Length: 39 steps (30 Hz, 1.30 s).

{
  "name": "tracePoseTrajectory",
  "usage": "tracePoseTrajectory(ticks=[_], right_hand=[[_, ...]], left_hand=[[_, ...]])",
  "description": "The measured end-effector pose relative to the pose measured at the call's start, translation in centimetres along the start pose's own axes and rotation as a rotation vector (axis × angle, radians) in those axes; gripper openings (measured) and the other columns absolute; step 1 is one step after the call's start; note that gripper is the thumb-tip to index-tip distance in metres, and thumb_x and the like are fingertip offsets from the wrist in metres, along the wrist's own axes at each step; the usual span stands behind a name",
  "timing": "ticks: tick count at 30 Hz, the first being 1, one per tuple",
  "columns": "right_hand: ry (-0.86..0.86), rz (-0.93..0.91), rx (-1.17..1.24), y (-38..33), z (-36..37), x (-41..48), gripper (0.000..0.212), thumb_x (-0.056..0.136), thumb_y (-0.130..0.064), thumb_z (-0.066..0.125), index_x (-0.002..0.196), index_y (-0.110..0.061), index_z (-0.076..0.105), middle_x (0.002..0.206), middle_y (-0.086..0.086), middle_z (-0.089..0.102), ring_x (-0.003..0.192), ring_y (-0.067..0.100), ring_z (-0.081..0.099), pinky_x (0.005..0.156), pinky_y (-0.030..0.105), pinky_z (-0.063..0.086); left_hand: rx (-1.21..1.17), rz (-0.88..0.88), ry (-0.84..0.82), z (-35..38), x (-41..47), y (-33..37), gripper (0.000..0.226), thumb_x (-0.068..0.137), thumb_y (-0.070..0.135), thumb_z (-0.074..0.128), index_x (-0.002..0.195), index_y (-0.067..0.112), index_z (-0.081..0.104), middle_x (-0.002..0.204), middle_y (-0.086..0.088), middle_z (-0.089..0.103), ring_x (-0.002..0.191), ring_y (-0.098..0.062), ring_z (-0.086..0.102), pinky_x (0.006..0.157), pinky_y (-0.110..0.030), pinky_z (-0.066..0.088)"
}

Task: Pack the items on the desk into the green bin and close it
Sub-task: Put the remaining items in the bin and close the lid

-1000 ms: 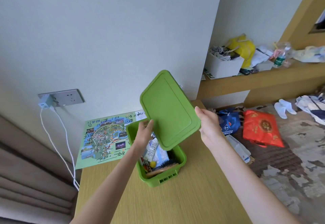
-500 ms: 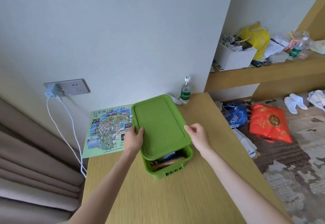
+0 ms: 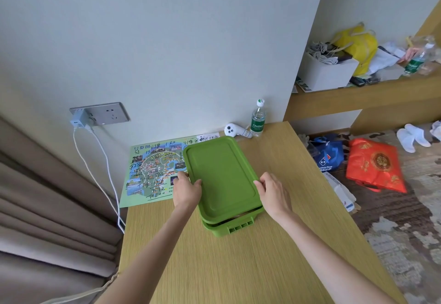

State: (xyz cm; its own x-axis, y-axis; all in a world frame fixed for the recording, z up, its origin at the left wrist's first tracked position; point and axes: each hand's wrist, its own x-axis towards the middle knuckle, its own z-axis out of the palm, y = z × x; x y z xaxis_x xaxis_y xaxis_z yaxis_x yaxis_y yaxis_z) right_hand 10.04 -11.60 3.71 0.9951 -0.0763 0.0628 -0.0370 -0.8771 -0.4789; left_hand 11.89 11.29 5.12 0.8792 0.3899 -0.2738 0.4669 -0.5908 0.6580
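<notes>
The green bin [image 3: 235,227] stands on the wooden desk [image 3: 238,268], and its green lid [image 3: 220,174] lies flat on top, covering the contents. A thin gap shows under the lid's near edge. My left hand [image 3: 187,190] grips the lid's left edge, thumb on top. My right hand [image 3: 274,191] holds the lid's right edge the same way.
A green map sheet [image 3: 152,172] lies left of the bin against the wall. A white handheld controller [image 3: 235,130] and a water bottle [image 3: 257,120] stand at the desk's back. Charger cables [image 3: 100,167] hang at left; bags [image 3: 374,165] lie on the floor at right.
The lid came down from a tilted, raised position onto the bin and now sits flat, hiding the items inside. Both hands followed it down, staying on its edges.
</notes>
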Motion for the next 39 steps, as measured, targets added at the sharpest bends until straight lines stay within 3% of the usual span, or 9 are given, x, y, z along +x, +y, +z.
tracePoseTrajectory(ticks=[7, 12, 15, 21, 25, 29, 31, 35, 39], right_hand=[[-0.024, -0.021, 0.005, 0.0, -0.3, -0.8, 0.025, 0.101, -0.031, 0.047, 0.093, -0.007, 0.051, 0.095, 0.004, 0.056, 0.068, 0.016, 0.051, 0.057, 0.032, 0.047], [0.001, -0.049, -0.024, 0.3, 0.1, -1.4, 0.025, 0.102, -0.032, 0.045, 0.093, -0.009, 0.048, 0.089, 0.001, 0.054, 0.063, 0.015, 0.048, 0.049, 0.023, 0.034], [0.013, -0.047, -0.052, 0.6, 0.4, -2.2, 0.021, 0.102, -0.032, 0.043, 0.092, -0.014, 0.043, 0.077, -0.004, 0.05, 0.052, 0.008, 0.04, 0.041, 0.017, 0.021], [0.02, -0.038, 0.071, 1.1, 1.5, -3.0, 0.018, 0.103, -0.025, 0.042, 0.096, -0.008, 0.045, 0.054, -0.012, 0.034, 0.037, 0.002, 0.026, 0.035, 0.02, 0.032], [0.024, 0.038, 0.139, 1.2, 1.8, -2.5, 0.023, 0.103, -0.029, 0.042, 0.103, -0.007, 0.049, 0.053, -0.007, 0.041, 0.038, 0.01, 0.035, 0.035, 0.018, 0.018], [-0.037, 0.198, 0.314, 1.5, 1.6, -2.7, 0.029, 0.1, -0.038, 0.047, 0.104, -0.01, 0.051, 0.075, 0.011, 0.064, 0.063, 0.031, 0.067, 0.045, 0.036, 0.045], [-0.067, 0.257, 0.397, 1.6, 1.7, -3.0, 0.027, 0.098, -0.036, 0.052, 0.102, -0.01, 0.05, 0.076, 0.011, 0.064, 0.061, 0.029, 0.067, 0.051, 0.039, 0.052], [-0.132, 0.4, 0.589, 1.7, 2.0, -3.1, 0.024, 0.096, -0.031, 0.059, 0.099, -0.008, 0.052, 0.074, 0.006, 0.062, 0.05, 0.014, 0.061, 0.05, 0.028, 0.054], [-0.154, 0.431, 0.717, 1.9, 2.1, -3.8, 0.029, 0.097, -0.033, 0.057, 0.088, -0.006, 0.054, 0.067, 0.006, 0.06, 0.052, 0.012, 0.059, 0.052, 0.026, 0.052]], left_hand=[[-0.029, -0.014, -0.054, 0.0, 0.1, -1.3, 0.038, 0.092, 0.022, 0.061, 0.121, 0.003, 0.043, 0.116, -0.016, 0.057, 0.101, -0.034, 0.061, 0.088, -0.048, 0.051], [-0.075, -0.017, -0.101, 0.2, 0.5, -2.0, 0.038, 0.093, 0.023, 0.062, 0.118, 0.004, 0.041, 0.113, -0.015, 0.059, 0.096, -0.032, 0.063, 0.085, -0.049, 0.053], [-0.104, -0.03, -0.155, 0.5, 0.6, -2.6, 0.038, 0.093, 0.02, 0.062, 0.12, 0.004, 0.041, 0.107, -0.013, 0.062, 0.081, -0.026, 0.067, 0.077, -0.046, 0.058], [-0.156, -0.014, -0.217, 0.7, 0.8, -3.5, 0.033, 0.094, 0.02, 0.062, 0.115, 0.006, 0.042, 0.102, -0.006, 0.057, 0.07, -0.011, 0.061, 0.051, -0.029, 0.057], [-0.164, -0.039, -0.268, 0.0, 2.0, -2.7, 0.044, 0.089, 0.016, 0.068, 0.119, 0.011, 0.037, 0.095, -0.001, 0.054, 0.073, -0.013, 0.059, 0.063, -0.036, 0.059], [-0.238, 0.032, -0.214, -0.4, 3.5, -1.8, 0.062, 0.084, 0.003, 0.069, 0.134, 0.006, 0.032, 0.117, -0.015, 0.057, 0.093, -0.026, 0.061, 0.079, -0.044, 0.056], [-0.255, 0.088, -0.149, -0.6, 4.4, -1.4, 0.063, 0.085, 0.007, 0.068, 0.137, 0.005, 0.033, 0.128, -0.016, 0.052, 0.106, -0.029, 0.059, 0.088, -0.047, 0.053], [-0.298, 0.073, -0.144, -0.6, 6.8, -0.1, 0.062, 0.091, 0.017, 0.064, 0.142, 0.004, 0.031, 0.137, -0.016, 0.048, 0.116, -0.032, 0.056, 0.095, -0.049, 0.051], [-0.138, 0.161, -0.091, 0.0, 9.6, 1.2, 0.056, 0.096, 0.025, 0.058, 0.143, 0.003, 0.038, 0.141, -0.015, 0.048, 0.126, -0.03, 0.049, 0.106, -0.047, 0.042]])
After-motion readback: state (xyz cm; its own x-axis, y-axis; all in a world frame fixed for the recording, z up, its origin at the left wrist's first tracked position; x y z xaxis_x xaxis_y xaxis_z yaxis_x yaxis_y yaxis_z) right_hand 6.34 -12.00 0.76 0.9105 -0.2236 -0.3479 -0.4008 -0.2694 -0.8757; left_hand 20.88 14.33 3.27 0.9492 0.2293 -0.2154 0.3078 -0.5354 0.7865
